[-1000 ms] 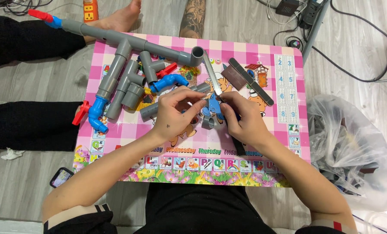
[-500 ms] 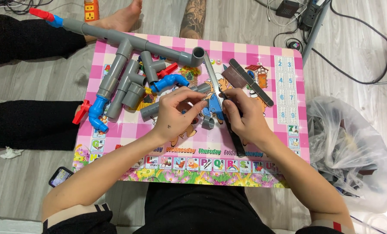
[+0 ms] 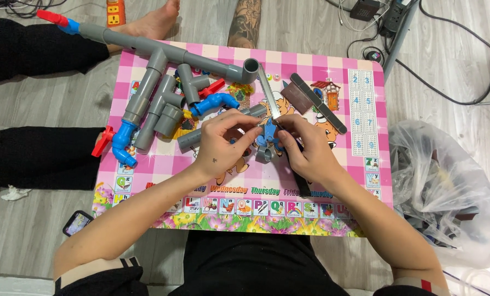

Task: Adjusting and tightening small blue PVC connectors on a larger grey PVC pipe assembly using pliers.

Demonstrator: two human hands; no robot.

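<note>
Both hands pinch one small blue fitting (image 3: 266,133) between their fingertips, just above the pink checked table (image 3: 365,181); the left hand (image 3: 223,143) closes on it from the left, the right hand (image 3: 305,149) from the right, and the right also grips a hacksaw blade (image 3: 268,98) that slants up toward the far edge; a short grey pipe (image 3: 193,138) lies just left of the left hand; a grey ring (image 3: 263,155) sits under the fitting; a long grey pipe assembly (image 3: 163,53) runs along the far side; a clear plastic bag (image 3: 448,197) lies on the floor to the right.
</note>
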